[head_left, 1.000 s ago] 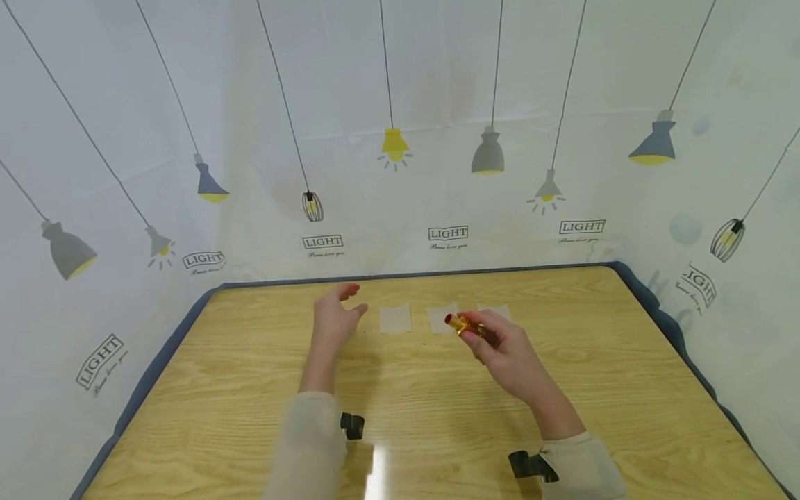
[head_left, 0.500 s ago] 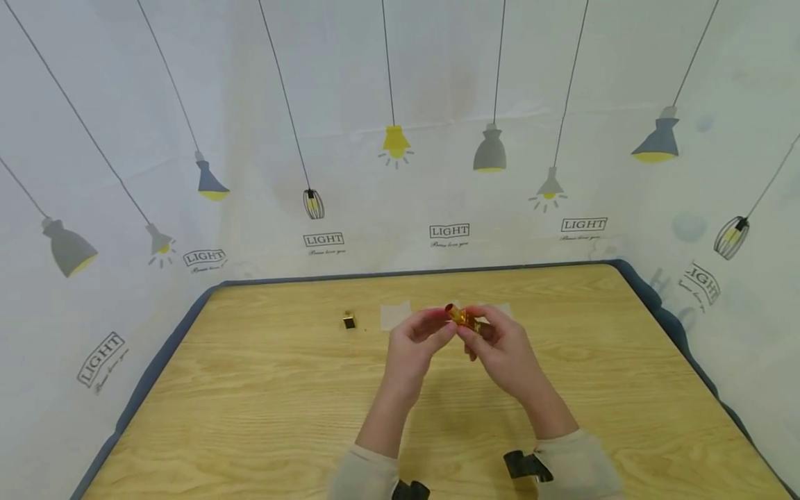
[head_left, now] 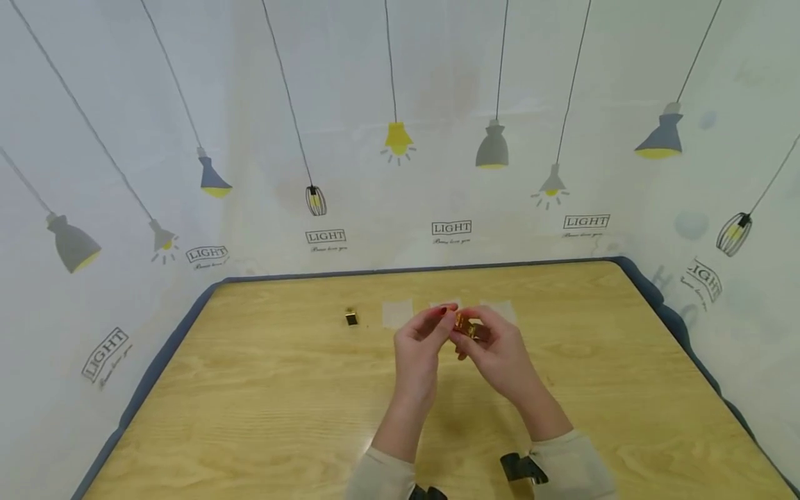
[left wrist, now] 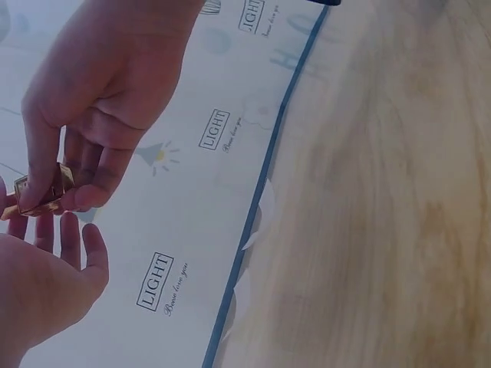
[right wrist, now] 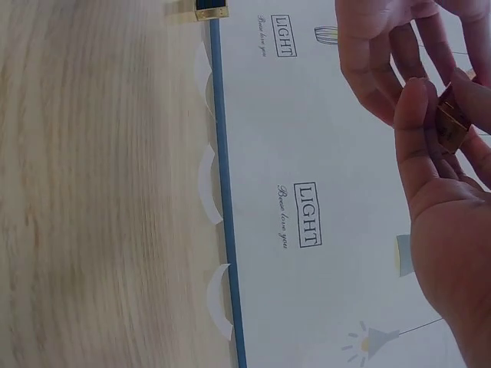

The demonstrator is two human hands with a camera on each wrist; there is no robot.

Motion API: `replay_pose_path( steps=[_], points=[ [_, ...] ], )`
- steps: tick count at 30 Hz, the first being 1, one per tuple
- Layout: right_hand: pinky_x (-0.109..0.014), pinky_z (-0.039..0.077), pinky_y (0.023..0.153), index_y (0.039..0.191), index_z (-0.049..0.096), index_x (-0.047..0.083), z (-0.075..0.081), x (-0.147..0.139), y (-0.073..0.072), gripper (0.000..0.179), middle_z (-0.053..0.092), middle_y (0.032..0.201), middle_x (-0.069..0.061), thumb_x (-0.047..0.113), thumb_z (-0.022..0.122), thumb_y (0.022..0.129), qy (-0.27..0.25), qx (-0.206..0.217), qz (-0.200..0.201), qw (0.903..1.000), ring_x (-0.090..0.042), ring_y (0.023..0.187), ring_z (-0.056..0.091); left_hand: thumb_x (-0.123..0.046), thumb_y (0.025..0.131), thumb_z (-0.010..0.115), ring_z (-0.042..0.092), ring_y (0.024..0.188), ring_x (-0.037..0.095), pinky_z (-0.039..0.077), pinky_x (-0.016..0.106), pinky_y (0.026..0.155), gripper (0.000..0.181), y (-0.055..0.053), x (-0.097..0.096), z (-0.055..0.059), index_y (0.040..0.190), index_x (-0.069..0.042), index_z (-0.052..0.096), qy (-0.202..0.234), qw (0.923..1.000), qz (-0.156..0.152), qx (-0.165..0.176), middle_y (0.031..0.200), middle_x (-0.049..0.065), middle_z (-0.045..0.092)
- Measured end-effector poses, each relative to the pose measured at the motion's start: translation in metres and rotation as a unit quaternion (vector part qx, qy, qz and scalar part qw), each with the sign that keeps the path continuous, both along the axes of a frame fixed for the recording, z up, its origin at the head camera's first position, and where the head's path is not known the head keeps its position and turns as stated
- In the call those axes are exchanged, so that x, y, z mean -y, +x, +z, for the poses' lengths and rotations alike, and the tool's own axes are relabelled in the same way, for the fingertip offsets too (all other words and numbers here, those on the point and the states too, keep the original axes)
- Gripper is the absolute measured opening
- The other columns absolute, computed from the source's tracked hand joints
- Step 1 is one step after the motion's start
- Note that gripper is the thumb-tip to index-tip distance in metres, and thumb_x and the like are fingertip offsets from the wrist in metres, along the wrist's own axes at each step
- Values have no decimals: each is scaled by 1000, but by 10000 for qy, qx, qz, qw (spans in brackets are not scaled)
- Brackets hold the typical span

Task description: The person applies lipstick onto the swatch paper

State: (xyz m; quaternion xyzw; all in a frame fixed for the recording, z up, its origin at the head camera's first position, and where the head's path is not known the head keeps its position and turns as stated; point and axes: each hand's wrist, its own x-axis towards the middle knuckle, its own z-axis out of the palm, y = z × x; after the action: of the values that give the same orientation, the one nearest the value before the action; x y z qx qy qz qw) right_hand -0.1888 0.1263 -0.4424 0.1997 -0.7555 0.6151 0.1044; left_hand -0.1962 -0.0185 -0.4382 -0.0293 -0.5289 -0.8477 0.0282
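A gold lipstick tube (head_left: pixel 464 326) with a reddish sheen is held up between both hands over the far part of the table. My right hand (head_left: pixel 501 351) grips its body; thumb and fingers close round the squared gold base (left wrist: pixel 46 192) in the left wrist view. At the other end, my left hand (head_left: pixel 417 351) pinches the tube's tip with thumb and forefinger, so the tip is hidden. A small gold-and-black cap (head_left: pixel 351 318) sits on the table to the left, apart from both hands.
A row of pale square paper pieces (head_left: pixel 397 314) lies near the table's back edge, partly behind the hands. The wooden table (head_left: pixel 262 389) ends at a blue edging (head_left: pixel 300 276), with a lamp-patterned cloth backdrop (head_left: pixel 375 201) behind.
My left hand has left the cap standing on the table and moved right to the lipstick, now pinching its open end. The right hand keeps its grip, nearly in place.
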Motion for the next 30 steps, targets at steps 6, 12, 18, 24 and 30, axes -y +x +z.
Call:
replay_pose_path(
  steps=[6, 12, 18, 24, 30],
  points=[
    [-29, 65, 71, 130, 64, -4, 2, 2, 4, 33, 69, 122, -21, -1, 72, 98, -328, 276, -41, 9991, -9, 84, 75, -11, 96, 80, 75, 103, 14, 61, 29, 95, 30, 2, 3, 6, 119, 7, 76, -115, 9999, 31, -26, 109, 4, 82],
    [-28, 65, 70, 133, 62, -8, 3, 0, 9, 34, 74, 113, 4, 2, 69, 101, -985, 493, 114, 9938, -7, 79, 74, -13, 95, 81, 75, 105, 16, 60, 33, 99, 32, 6, 6, 10, 117, 8, 76, -35, 9999, -22, -142, 105, 0, 84],
    [-25, 62, 64, 132, 65, -3, 3, -4, 13, 30, 78, 102, 7, 12, 66, 106, -1572, 1009, 516, 9811, -9, 66, 66, -18, 91, 84, 73, 112, 17, 50, 43, 114, 34, 8, 9, 10, 114, 7, 78, -64, 9997, -123, -189, 99, -5, 83],
    [-19, 48, 56, 113, 77, 20, 5, -6, 16, 18, 74, 88, 8, 22, 59, 110, -2165, 1776, 947, 9553, -5, 60, 56, -20, 91, 85, 71, 116, 19, 49, 41, 114, 32, 8, 13, 6, 111, 5, 80, -114, 9989, -365, -254, 96, -7, 83],
    [-19, 44, 57, 108, 78, 23, 10, -3, 16, 19, 70, 85, 9, 26, 59, 110, -2106, 2067, 832, 9518, -5, 61, 53, -16, 95, 81, 72, 117, 17, 56, 33, 106, 20, 6, 14, 4, 110, -2, 81, -27, 9978, -529, -397, 102, -5, 83]
  ],
)
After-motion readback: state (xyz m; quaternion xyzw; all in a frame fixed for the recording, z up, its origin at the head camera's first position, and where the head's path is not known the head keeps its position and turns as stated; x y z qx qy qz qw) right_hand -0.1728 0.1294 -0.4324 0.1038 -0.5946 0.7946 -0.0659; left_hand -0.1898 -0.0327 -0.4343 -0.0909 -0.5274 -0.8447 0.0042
